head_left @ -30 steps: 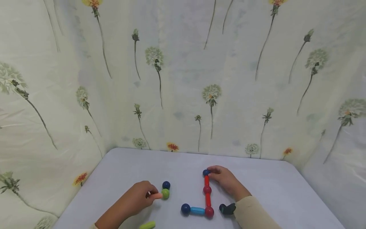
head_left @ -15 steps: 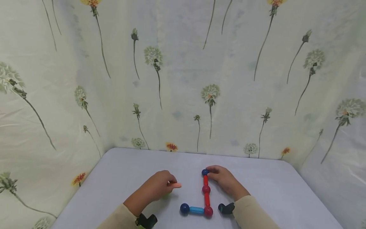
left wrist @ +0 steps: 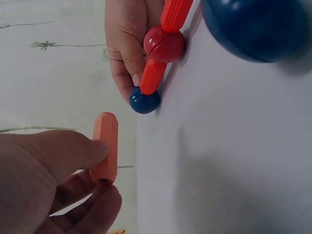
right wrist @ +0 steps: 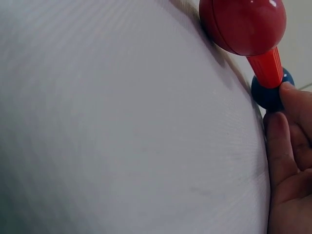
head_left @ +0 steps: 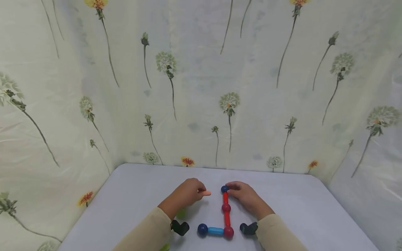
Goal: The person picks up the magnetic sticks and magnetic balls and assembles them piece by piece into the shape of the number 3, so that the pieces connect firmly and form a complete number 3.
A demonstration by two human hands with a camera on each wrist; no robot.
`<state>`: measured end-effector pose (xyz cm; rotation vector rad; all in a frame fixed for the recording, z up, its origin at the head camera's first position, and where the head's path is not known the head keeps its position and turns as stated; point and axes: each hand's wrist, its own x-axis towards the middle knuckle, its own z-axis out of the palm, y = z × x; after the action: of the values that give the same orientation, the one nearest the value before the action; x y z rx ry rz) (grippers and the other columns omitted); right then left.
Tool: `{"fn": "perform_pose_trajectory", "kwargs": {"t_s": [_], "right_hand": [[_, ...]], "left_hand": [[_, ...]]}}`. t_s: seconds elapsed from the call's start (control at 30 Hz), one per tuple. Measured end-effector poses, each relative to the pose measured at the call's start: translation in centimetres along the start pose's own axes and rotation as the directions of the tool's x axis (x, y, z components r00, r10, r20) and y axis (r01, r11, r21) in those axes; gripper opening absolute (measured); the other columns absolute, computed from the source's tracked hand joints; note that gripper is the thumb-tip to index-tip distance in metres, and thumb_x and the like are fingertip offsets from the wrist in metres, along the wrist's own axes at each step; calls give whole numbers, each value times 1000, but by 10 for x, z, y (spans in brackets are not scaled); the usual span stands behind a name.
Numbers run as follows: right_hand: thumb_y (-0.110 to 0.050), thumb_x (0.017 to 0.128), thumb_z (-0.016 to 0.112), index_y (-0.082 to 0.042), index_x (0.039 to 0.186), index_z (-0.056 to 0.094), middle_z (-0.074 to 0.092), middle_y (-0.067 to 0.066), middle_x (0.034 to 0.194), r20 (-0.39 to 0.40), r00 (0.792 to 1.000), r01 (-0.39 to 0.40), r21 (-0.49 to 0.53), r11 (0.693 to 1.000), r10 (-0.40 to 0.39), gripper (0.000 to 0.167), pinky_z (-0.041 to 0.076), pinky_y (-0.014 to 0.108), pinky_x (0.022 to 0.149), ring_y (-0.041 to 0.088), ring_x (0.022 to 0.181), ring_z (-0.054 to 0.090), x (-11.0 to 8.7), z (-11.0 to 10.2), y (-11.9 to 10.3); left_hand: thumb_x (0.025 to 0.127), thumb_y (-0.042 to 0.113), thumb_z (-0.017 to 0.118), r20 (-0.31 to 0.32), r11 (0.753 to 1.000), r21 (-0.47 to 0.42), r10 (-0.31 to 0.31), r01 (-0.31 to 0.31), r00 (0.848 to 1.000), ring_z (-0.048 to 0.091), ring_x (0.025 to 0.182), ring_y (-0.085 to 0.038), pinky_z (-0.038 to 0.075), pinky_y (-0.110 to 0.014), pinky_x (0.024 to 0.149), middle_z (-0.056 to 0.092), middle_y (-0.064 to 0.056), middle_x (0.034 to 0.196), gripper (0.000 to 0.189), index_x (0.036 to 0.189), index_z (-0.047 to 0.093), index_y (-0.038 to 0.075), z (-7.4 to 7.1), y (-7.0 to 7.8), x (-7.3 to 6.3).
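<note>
My left hand (head_left: pixel 188 192) pinches a peach-orange ribbed rod (left wrist: pixel 105 146) between thumb and fingers, held above the table just left of an L-shaped chain of balls and rods. Thumb and fingers of my right hand (head_left: pixel 247 198) grip the dark blue ball (head_left: pixel 224 189) at the chain's far end. From that ball a red rod (head_left: pixel 225 198) leads to a red ball (head_left: pixel 226 208), then another red rod (head_left: pixel 227 219) reaches a corner red ball (head_left: pixel 228 232). A light blue rod (head_left: pixel 215 231) runs left from the corner to a second dark blue ball (head_left: pixel 202 229).
Partly hidden behind my left forearm are a green ball (head_left: pixel 181 213) and a yellow-green rod (head_left: pixel 164 247). Dark wrist devices (head_left: pixel 180 227) stick out from both sleeves near the chain. A flower-patterned curtain (head_left: pixel 194 87) hangs behind the white table (head_left: pixel 282 195).
My left hand has moved right and away from me with the peach-orange rod, leaving the green ball behind. My right hand stays on the far dark blue ball.
</note>
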<state>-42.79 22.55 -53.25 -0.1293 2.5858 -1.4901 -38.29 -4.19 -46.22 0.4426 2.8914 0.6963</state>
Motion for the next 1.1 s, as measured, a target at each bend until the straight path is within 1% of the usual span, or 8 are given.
{"fn": "perform_pose_trajectory", "kwargs": {"t_s": [0.17,0.23,0.37,0.43,0.53,0.7,0.93,1.1], "right_hand": [[-28,98,74,-26,127,73,70,-1,131,3,1000,-3,-19,1000,3,29,44,59,113,30,133,57,-2,-1,-1],[-29,98,74,-27,127,73,70,-1,132,5,1000,-4,-23,1000,4,29,44,60,113,30,134,57,-2,-1,-1],[-30,98,74,-27,127,73,70,-1,132,4,1000,-13,-26,1000,14,29,43,60,114,30,135,57,-2,-4,0],[-30,98,74,-27,127,73,70,-1,131,0,1000,-17,-33,999,17,29,43,60,114,31,135,57,-1,-4,1],[-29,98,74,-27,127,73,70,-1,131,-4,1000,-27,-31,999,27,29,43,59,114,30,135,57,0,-6,0],[-28,98,75,-29,126,73,70,-2,130,-2,1000,-28,-35,999,28,28,44,59,114,30,134,56,0,-6,0],[-31,98,74,-30,126,73,70,-3,131,28,1000,6,-32,999,-5,28,44,59,114,28,133,57,1,-2,0],[-30,98,74,-30,126,73,69,-3,131,31,999,-8,-40,999,10,28,43,61,113,29,133,57,-1,-2,-1]], "left_hand": [[96,24,78,0,999,3,32,-32,1000,57,84,-13,55,-30,80,69,6,93,15,110,81,18,7,5,17],[96,25,78,-2,1000,-13,26,-26,1000,58,84,-13,56,-31,81,70,6,93,15,110,81,18,11,6,23],[97,26,77,2,994,-102,-25,26,1000,58,86,-16,57,-34,80,70,4,96,17,111,80,18,19,8,36],[97,25,77,7,984,-167,-67,67,998,59,86,-17,58,-35,79,69,2,98,17,111,80,16,22,8,42],[96,22,78,-3,971,-214,-105,102,994,59,87,-19,58,-35,78,69,1,99,16,110,80,15,26,8,49],[95,22,79,-15,976,-197,-98,93,995,58,86,-19,58,-35,81,69,0,96,14,106,80,14,31,9,57],[94,18,79,-18,988,-126,-88,85,996,59,90,-19,56,-40,95,71,0,96,10,103,81,13,30,9,61],[95,15,77,-8,987,-147,-71,69,997,61,95,-21,55,-43,101,73,-2,101,11,105,81,12,31,9,62]]}}
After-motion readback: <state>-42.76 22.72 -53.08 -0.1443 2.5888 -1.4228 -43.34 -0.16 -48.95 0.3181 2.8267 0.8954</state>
